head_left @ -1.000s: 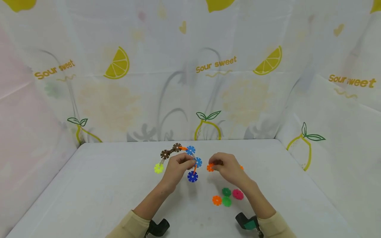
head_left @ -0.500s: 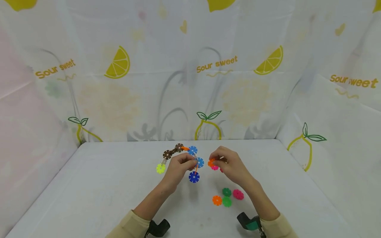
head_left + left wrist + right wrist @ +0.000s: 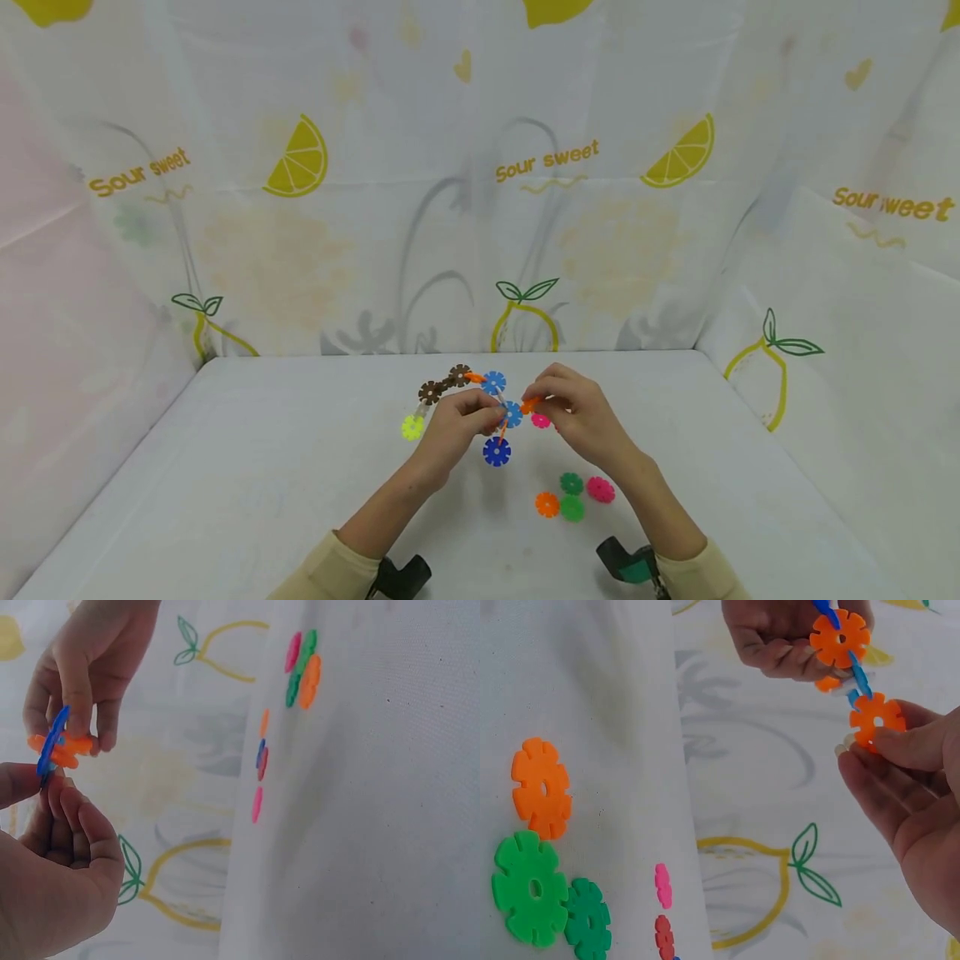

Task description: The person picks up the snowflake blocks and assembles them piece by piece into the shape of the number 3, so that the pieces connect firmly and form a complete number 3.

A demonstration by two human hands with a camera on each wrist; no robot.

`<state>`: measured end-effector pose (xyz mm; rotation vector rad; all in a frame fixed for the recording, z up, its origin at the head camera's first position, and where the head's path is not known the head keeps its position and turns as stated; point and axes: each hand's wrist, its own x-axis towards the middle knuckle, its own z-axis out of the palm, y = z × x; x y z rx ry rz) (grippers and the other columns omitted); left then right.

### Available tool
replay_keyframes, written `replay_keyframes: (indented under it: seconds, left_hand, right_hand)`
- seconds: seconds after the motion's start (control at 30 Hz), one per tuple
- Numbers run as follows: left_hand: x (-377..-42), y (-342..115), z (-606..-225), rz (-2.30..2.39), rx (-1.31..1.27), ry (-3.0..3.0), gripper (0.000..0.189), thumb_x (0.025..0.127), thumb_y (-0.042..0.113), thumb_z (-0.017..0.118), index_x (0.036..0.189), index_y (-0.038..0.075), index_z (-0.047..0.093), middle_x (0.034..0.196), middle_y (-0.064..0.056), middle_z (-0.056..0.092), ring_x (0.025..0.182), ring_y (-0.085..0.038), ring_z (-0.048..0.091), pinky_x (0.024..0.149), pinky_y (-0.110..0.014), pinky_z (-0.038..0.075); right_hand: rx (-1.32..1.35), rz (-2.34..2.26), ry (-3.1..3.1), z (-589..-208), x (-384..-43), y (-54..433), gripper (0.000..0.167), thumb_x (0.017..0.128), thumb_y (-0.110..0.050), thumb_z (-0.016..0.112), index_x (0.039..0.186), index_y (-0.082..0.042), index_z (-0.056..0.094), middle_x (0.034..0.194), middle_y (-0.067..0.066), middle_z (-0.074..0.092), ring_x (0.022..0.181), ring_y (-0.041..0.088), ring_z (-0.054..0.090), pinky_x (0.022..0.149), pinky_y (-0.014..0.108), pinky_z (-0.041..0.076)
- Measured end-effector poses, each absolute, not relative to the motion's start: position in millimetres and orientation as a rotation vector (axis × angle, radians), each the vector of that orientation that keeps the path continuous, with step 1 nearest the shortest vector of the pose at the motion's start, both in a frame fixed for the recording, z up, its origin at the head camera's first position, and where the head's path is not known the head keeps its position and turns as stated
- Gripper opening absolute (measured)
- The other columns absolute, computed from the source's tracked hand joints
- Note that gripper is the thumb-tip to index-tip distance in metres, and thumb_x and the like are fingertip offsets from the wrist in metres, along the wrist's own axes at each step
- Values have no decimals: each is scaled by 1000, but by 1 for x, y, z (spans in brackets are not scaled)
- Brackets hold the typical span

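Note:
My left hand pinches a chain of notched plastic snowflake discs, held above the table. Along it run a yellow disc, brown discs, light blue discs and a dark blue disc, with an orange disc linked edge-on between blues. Between thumb and fingers, my right hand pinches another orange snowflake disc. Its edge meets the light blue disc in the right wrist view. Left fingertips partly hide the chain's middle.
Near the right forearm lie a loose orange disc, a light green disc, a dark green disc and a pink disc. Another pink disc shows below the right hand. Patterned cloth hangs behind the table.
My right hand has lifted the orange disc slightly and turned it edge-on, uncovering a pink disc below. My left hand and the chain have shifted a little right, closing the gap.

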<state>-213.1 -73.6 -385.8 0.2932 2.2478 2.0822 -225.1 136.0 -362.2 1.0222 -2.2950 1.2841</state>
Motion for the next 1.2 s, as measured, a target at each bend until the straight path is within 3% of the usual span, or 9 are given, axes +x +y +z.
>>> replay_keyframes:
  seconds: [0.27, 1.2]
  left_hand:
    - [-214, -75, -385, 2064, 302, 2237, 19, 94, 18, 64, 96, -1, 68, 80, 2, 63, 81, -16, 61, 82, -28, 52]
    - [-216, -76, -384, 2043, 320, 2176, 20, 94, 17, 65, 94, -3, 67, 83, 1, 62, 81, -14, 62, 87, -31, 57]
  right_hand:
    - [1060, 1205, -2195, -362, -224, 135, 21, 83, 13, 69, 91, -5, 75, 84, 0, 65, 80, 10, 66, 72, 23, 59]
    - [1046, 1104, -2136, -366, -222, 130, 26, 79, 18, 70, 79, -7, 75, 70, -1, 56, 65, 7, 56, 57, 17, 51]
